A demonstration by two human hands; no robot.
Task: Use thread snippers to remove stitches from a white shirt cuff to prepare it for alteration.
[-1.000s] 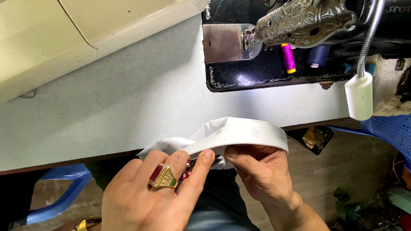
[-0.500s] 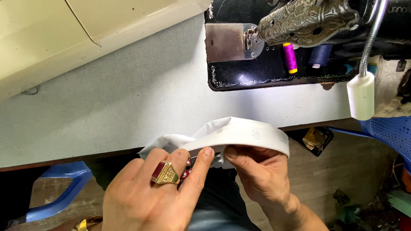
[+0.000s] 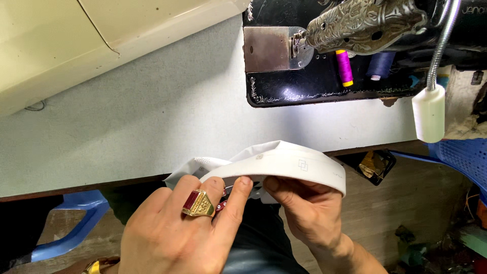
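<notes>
Both hands pinched a white collar (image 3: 284,162) at the desk's (image 3: 152,132) near edge: left hand (image 3: 182,233), ringed, gripped its left part; right hand (image 3: 304,208) clasped its right, thumb on top.

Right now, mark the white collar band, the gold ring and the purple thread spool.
white collar band (image 3: 289,162), head view, on its flat outer face.
gold ring (image 3: 199,203), head view, on its red stone.
purple thread spool (image 3: 344,67), head view, on its wound middle.
</notes>
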